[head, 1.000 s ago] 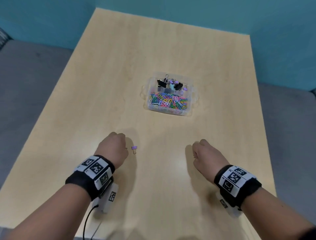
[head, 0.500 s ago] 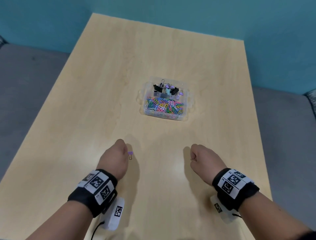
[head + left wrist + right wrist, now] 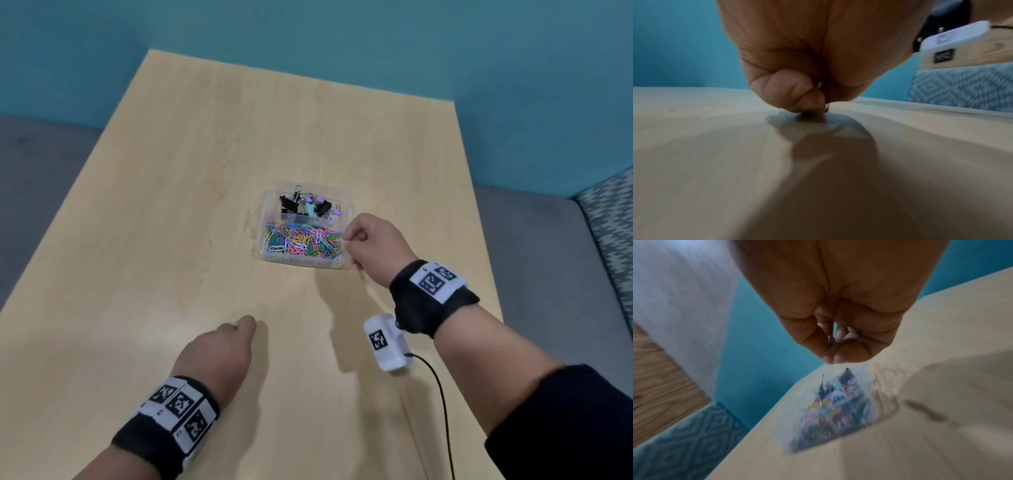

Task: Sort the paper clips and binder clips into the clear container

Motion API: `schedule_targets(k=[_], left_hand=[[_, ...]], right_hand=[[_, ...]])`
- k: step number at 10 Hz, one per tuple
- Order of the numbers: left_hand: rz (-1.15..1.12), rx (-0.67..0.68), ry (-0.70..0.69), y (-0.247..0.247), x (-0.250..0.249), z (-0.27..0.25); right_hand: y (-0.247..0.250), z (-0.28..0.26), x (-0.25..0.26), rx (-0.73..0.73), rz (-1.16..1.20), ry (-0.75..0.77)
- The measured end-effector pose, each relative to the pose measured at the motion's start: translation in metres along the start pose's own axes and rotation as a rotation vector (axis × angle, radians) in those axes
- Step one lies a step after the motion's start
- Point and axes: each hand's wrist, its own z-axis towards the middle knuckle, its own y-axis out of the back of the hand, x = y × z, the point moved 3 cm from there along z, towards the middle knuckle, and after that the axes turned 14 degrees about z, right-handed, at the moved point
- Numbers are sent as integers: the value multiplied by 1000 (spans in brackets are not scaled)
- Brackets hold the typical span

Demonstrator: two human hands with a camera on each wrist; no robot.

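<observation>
The clear container (image 3: 346,209) stands mid-table. Black and purple binder clips (image 3: 305,205) fill its far compartment, and coloured paper clips (image 3: 301,241) fill the near one. My right hand (image 3: 346,238) hovers at the container's right edge with its fingers curled. In the right wrist view this hand (image 3: 833,356) pinches a small purplish clip (image 3: 831,339) above the blurred container (image 3: 838,410). My left hand (image 3: 248,323) is curled, fingertips down on the table. In the left wrist view it (image 3: 818,108) pinches a small binder clip, of which only the wire loop (image 3: 827,108) shows.
The wooden table (image 3: 171,240) ends close behind the container and at the right near my forearm. A white wrist camera (image 3: 385,342) with a black cable (image 3: 442,394) hangs under my right wrist. A patterned cushion (image 3: 609,222) lies at the far right.
My right hand has travelled from the near table up to the container's right edge. My left hand has closed over the purple binder clip that lay beside it. The head view has shifted.
</observation>
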Motion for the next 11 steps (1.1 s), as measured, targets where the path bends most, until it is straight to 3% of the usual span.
schedule_targets(k=[1,2,3,5,7,9,10,11], left_hand=[[-92,4,-3,2,2,-1],[-371,-50,78,3,12,4],[-677,-123,129,14,25,13],[-848,-285,119,69,40,50],[-663,-357,62,132,33,114],[-308,-271,-11,172,-4,164],[-342,-251,-46,185,-17,172],[-598,-333,-2,179,-3,161]], right_hand=[[0,39,20,-101,84,-33],[0,66,24,-157,116,-118],[1,83,25,-173,45,-99],[5,84,33,-77,93,-131],[32,31,31,-69,30,1],[59,-57,24,-68,53,73],[74,-91,28,-66,67,59],[91,-122,42,-98,100,104]])
